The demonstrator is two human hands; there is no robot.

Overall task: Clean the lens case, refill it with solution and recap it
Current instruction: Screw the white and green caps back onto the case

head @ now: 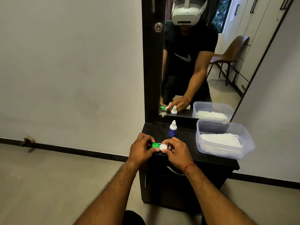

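A small lens case [159, 146] with a green cap on its left well and a white cap on its right well is held just above the front of a dark cabinet top [186, 143]. My left hand [141, 149] grips the green-capped side, thumb against the case. My right hand [176, 151] pinches the white cap with curled fingers. A small white solution bottle [172, 129] with a blue label stands upright and capped just behind the case.
A clear plastic tub [225, 139] holding white tissues sits on the right of the cabinet top. A tall mirror [194, 62] rises at the back and reflects a person. The cabinet has a drawer handle [174, 171] at the front; bare floor lies to the left.
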